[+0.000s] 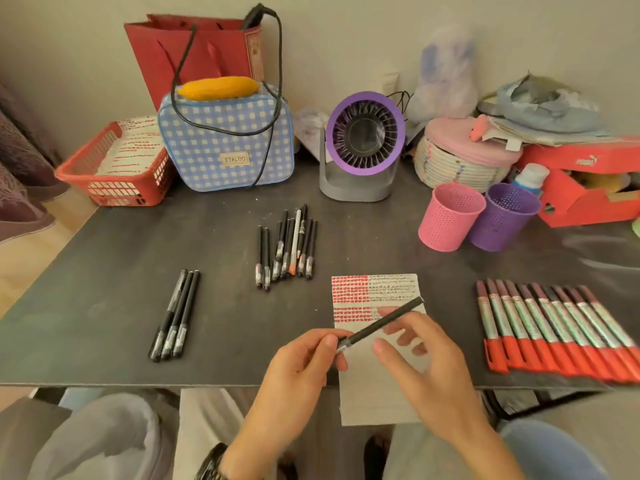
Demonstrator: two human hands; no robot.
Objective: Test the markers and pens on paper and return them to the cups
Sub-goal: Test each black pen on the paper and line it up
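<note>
A black pen (384, 322) lies slanted across both my hands above the paper (377, 386). My left hand (298, 372) pinches its lower end between thumb and fingers. My right hand (422, 358) holds the barrel, fingers curled under it. The paper carries rows of red and black marks on its upper half and overhangs the table's front edge. Three black pens (175, 317) lie together at the left. A pile of several black pens (287, 247) sits mid-table. A row of several red-capped markers (557, 330) lies at the right. The pink cup (450, 221) and purple cup (502, 216) stand behind.
Along the back of the dark table (104, 271) stand a red basket (114, 168) of papers, a blue checked bag (225, 140), a purple fan (363, 143), a woven basket (460, 157) and a red shoebox (588, 181). A bin (104, 441) sits below the table's front edge.
</note>
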